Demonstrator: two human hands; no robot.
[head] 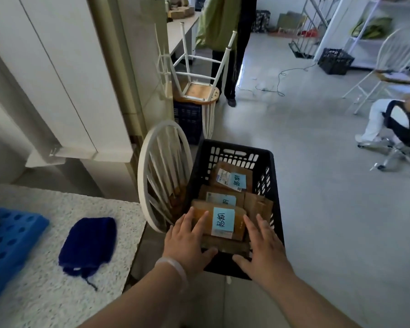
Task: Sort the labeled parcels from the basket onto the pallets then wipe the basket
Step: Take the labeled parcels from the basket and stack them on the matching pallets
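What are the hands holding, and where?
Both hands, left and right, rest on the nearest parcel in the basket, one at each side edge; it isn't lifted yet.

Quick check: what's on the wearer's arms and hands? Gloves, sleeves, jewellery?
No gloves and no sleeves in view: both forearms are bare. The left hand has a thin, pale translucent bangle around its wrist. The right hand and its wrist carry nothing visible.

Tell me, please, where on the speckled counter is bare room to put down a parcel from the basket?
The speckled counter is bare between the dark blue cloth and its right edge, also behind the cloth. The blue pallet fills the left side. The black basket is crowded: both the left hand and the right hand flank the nearest parcel.
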